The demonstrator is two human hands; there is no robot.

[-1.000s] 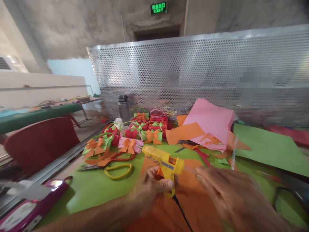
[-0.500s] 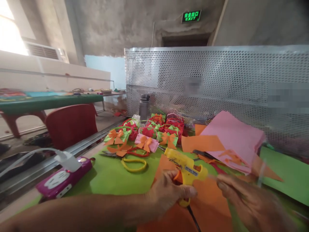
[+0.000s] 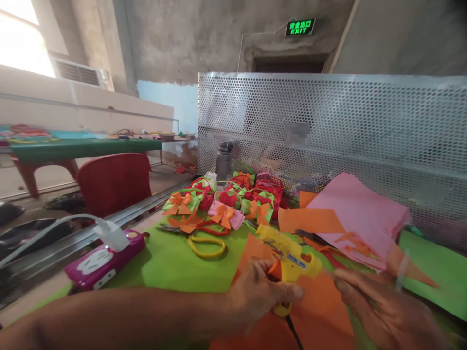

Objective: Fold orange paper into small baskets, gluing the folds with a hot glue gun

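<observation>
A yellow hot glue gun (image 3: 297, 262) is in my left hand (image 3: 257, 291), whose fingers wrap round its grip by the orange trigger; its nozzle points up and left. My right hand (image 3: 383, 306) is closed in a pinch just behind the gun's rear end. A blurred, pale translucent glue stick (image 3: 327, 271) shows between its fingertips and the gun; whether it has entered the gun cannot be made out. Under both hands lies an orange sheet (image 3: 321, 316). The gun's dark cord (image 3: 293, 331) runs down from the grip.
Small red, green and pink felt bags (image 3: 226, 218) with orange bows stand behind the gun. Scissors with yellow and red handles (image 3: 207, 247) lie nearby. A purple power strip (image 3: 105, 260) sits left, pink sheets (image 3: 359, 209) right. A perforated metal panel (image 3: 328, 116) closes the back.
The whole scene has shifted slightly right in view as the head turned. Both hands keep nearly the same pose at the glue gun.
</observation>
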